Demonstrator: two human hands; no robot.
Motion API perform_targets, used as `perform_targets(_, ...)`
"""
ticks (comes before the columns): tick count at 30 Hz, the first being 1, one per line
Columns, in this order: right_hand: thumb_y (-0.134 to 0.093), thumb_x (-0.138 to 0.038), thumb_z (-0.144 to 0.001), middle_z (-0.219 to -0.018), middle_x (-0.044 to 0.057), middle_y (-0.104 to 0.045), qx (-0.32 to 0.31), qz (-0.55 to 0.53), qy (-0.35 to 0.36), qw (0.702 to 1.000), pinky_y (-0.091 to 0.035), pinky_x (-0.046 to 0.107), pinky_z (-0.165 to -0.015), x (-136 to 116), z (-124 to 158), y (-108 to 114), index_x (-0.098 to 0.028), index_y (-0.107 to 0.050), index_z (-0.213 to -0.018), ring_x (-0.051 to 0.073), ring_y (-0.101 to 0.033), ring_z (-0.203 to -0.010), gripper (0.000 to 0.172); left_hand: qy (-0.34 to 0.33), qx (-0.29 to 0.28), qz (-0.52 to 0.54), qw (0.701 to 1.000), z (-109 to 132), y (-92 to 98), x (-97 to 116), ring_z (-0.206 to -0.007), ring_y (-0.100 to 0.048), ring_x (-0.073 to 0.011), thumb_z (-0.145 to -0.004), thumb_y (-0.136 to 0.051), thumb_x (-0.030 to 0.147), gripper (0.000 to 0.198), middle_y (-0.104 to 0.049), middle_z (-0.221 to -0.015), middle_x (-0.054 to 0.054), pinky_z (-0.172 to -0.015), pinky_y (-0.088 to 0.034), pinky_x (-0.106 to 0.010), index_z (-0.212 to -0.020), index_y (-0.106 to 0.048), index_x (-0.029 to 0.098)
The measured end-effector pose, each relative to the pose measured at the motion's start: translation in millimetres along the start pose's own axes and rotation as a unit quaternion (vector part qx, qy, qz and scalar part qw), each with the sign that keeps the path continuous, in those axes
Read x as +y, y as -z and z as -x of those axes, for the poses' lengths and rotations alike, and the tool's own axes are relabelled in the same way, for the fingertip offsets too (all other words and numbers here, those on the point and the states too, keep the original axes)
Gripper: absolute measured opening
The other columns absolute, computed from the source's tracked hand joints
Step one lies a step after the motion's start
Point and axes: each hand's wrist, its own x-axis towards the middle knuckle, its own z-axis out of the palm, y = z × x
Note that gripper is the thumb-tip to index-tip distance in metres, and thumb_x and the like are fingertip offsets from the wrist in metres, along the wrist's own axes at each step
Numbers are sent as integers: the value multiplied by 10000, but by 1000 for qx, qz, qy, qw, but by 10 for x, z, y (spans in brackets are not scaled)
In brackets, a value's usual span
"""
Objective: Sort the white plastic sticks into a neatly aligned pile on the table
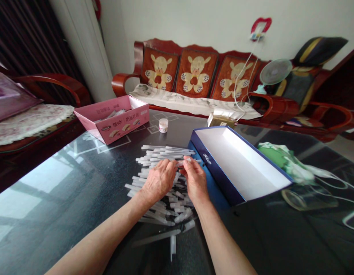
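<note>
Across the dark glass tabletop, a loose heap of clear plastic tubes lies outside an open blue box, while the left hand and right hand close narrowly, seemingly pinching one tube.

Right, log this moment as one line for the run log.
left hand: over translucent plastic sticks | right hand: fingertips at the sticks | nearby: open blue box, pink carton, small white jar

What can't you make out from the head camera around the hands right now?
Head view:
What the left hand and right hand pinch: hidden by their fingers.
Plastic sticks under the hands: hidden by the hands.
Pink box contents: too small, partly behind its wall.
Jar label: too small.
</note>
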Motion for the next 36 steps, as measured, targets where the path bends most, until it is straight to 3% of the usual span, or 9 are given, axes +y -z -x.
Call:
perform_targets(7, -628, -443, -771, -916, 47, -732, -8, -97, -33, 995, -529, 326, -668, -17, 49, -78, -201, -634, -893, 208, -679, -823, 272, 54, -70, 23, 996, 23, -30, 145, -729, -627, -181, -910, -358, 145, 254, -629, -857, -60, -586, -465, -261, -1134, -476, 163)
perform_targets(10, -628, -442, -768, -846, 41, -740, 4, -111, -43, 993, -531, 338, -673, -26, 73, -91, -201, -624, -890, 212, -686, -793, 270, 76, -72, 102, 989, 4, -7, 179, -672, -625, -155, -923, -346, 176, 267, -652, -825, -50, -553, -425, -231, -1143, -499, 170)
perform_targets(16, -655, -430, -762, -769, 23, -733, 3, -196, -58, 979, -541, 377, -767, -86, -34, 57, -210, -623, -862, 201, -701, -789, 244, 119, -96, 270, 951, -35, 18, 138, -461, -468, -85, -933, -361, 274, 321, -540, -540, 24, -483, -316, -203, -755, -607, 168)
perform_targets(20, -678, -401, -751, -754, -1, -727, 12, -225, -41, 973, -524, 366, -819, -133, -128, 175, -205, -632, -872, 174, -697, -810, 235, 133, -96, 261, 951, -40, 24, 98, -474, -454, -83, -934, -362, 285, 322, -515, -528, 33, -506, -319, -199, -751, -602, 170)
perform_targets(22, -649, -396, -776, -721, -8, -717, 23, -164, -6, 986, -521, 345, -784, -122, -134, 198, -201, -643, -944, 161, -687, -755, 258, 122, -83, 210, 966, -37, 28, 61, -511, -498, -96, -937, -363, 288, 308, -541, -556, 20, -533, -338, -205, -770, -596, 177)
perform_targets(25, -593, -384, -819, -768, 13, -722, 16, 27, 72, 997, -504, 329, -787, -82, -103, 213, -196, -652, -1016, 169, -671, -783, 278, 94, -56, 136, 985, -30, 29, -43, -631, -594, -129, -941, -355, 281, 274, -634, -692, -22, -592, -395, -216, -909, -607, 179)
perform_targets(29, -564, -303, -813, -918, 54, -721, -51, 240, 150, 958, -490, 331, -840, -60, -54, 230, -196, -681, -922, 208, -659, -901, 193, 91, -4, 50, 995, -22, 30, -222, -823, -632, -171, -931, -371, 276, 299, -671, -945, -67, -660, -452, -243, -1147, -554, 180)
perform_targets(32, -533, -196, -767, -947, 49, -709, -79, 313, 198, 925, -485, 324, -872, -51, -52, 245, -198, -683, -913, 204, -647, -925, 210, 89, -10, 9, 996, -15, 30, -304, -845, -614, -187, -908, -400, 266, 277, -643, -909, -53, -655, -462, -256, -1094, -596, 202)
perform_targets(36, -455, -137, -748, -953, 64, -702, -29, 366, 232, 901, -487, 331, -880, 2, -99, 282, -184, -674, -927, 204, -643, -929, 287, 51, -34, 2, 998, 2, 7, -322, -845, -582, -193, -841, -469, 225, 238, -610, -859, -49, -667, -466, -265, -987, -657, 214)
